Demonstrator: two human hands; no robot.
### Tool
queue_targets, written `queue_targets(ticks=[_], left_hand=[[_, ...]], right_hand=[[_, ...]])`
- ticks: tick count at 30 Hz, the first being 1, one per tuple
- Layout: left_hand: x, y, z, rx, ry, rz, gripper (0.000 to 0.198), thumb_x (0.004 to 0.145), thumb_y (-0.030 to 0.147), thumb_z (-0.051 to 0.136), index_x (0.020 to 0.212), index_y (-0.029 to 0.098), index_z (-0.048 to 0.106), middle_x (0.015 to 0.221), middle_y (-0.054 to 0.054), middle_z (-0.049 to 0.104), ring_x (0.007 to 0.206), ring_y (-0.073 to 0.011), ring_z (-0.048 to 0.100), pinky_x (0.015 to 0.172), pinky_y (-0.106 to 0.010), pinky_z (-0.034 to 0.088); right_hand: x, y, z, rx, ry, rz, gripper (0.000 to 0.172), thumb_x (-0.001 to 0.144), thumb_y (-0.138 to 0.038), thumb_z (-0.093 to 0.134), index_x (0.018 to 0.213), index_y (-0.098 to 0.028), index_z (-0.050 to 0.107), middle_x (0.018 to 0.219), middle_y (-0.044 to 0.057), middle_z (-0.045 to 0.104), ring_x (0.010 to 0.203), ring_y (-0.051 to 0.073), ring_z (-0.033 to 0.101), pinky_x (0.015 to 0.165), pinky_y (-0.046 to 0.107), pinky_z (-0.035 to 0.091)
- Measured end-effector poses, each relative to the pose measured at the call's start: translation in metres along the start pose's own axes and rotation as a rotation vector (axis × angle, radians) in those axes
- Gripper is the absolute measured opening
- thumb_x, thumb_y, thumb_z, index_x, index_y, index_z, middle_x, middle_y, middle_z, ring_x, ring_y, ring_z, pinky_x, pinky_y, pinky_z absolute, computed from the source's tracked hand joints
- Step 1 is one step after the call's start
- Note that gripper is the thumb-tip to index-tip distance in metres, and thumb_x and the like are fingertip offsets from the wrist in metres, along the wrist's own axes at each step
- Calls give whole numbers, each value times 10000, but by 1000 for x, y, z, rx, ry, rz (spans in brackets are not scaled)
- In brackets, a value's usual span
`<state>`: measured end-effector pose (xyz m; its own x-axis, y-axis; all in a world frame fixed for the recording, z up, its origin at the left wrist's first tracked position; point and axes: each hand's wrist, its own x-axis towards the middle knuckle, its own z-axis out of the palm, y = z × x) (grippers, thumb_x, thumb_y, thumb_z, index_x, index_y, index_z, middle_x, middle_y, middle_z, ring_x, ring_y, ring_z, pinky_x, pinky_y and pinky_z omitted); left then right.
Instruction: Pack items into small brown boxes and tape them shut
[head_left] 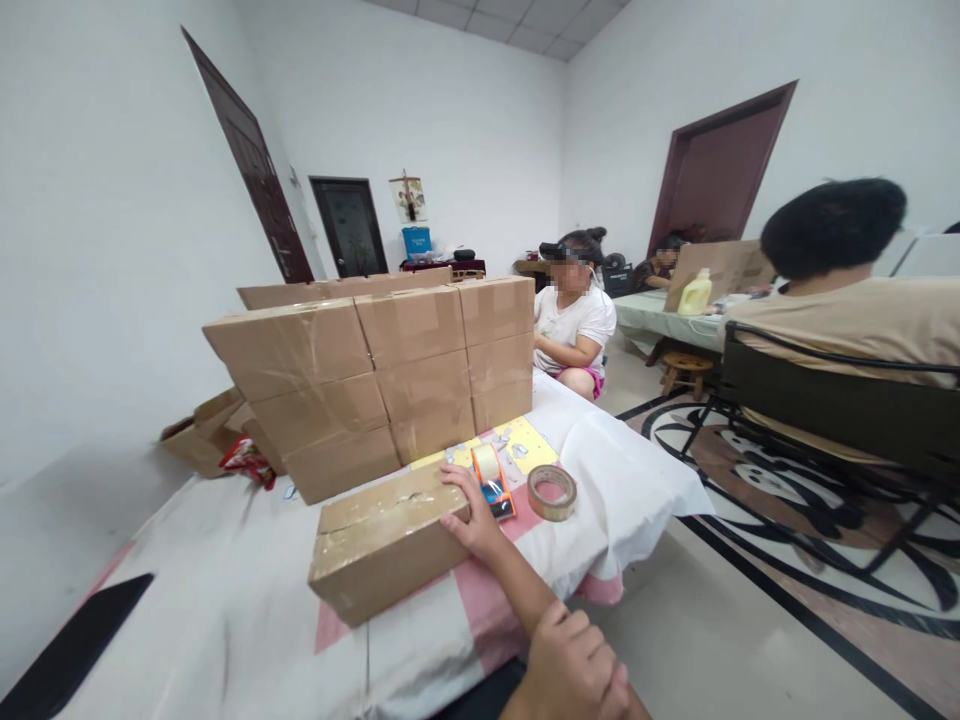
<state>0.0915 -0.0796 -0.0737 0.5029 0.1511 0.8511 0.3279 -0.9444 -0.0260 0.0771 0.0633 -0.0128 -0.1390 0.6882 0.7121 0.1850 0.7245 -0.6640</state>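
Observation:
A long taped cardboard box (390, 545) lies on the cloth-covered table in front of me. My right hand (474, 510) is at its right end, fingers over the top edge and thumb on the near edge. My left hand (574, 660) is wrapped round my right forearm at the bottom of the view. Just beyond my right hand lies an orange and blue tape dispenser (495, 482) with a roll of tape in it. A separate roll of tape (552, 493) rests to its right.
Stacked cardboard boxes (382, 370) form a wall at the table's back. A red packet (247, 460) is left of them. A person in white (577, 320) sits past the table's far corner. Another person sits on a chair (832, 410) at right. A dark flat object (82, 640) lies lower left.

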Motion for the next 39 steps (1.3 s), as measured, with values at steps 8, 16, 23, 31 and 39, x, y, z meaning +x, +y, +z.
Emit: queue_targets(ticks=[8,16,23,31,39], left_hand=[[8,2,-9,8,-132,-51,224,793,265,598,608,201,488,564,10,508,598,-147,451,606,-357,272],[6,14,-21,-42,-268,-94,188,868,269,537,699,193,564,662,0,612,690,-152,534,719,-350,375],[-5,15,-45,-162,-26,-153,320,899,240,435,1135,245,651,1172,-43,722,1100,-208,604,1061,-406,373],[15,6,-74,-156,17,-219,322,874,125,436,1093,228,649,1146,-39,729,1068,-211,618,1000,-375,420],[17,1,-81,-137,23,-256,314,883,109,431,1080,216,651,1050,-55,732,984,-217,630,914,-379,442]], right_hand=[[-1,2,3,4,18,-16,571,866,-647,575,1271,-246,535,1446,130,510,1372,281,459,1159,463,333],[-5,-1,-6,55,-74,11,663,914,-667,475,1427,-248,452,1523,119,447,1432,265,399,1178,438,305],[18,13,-47,-525,317,444,656,894,-521,561,1441,-176,450,1421,163,541,1399,299,410,1155,446,302],[22,31,-50,-672,82,725,460,819,-516,642,1116,-165,633,992,149,740,955,296,694,763,325,456],[18,25,-47,-603,221,679,305,808,-386,613,1026,-172,621,909,110,740,822,251,688,660,284,421]])
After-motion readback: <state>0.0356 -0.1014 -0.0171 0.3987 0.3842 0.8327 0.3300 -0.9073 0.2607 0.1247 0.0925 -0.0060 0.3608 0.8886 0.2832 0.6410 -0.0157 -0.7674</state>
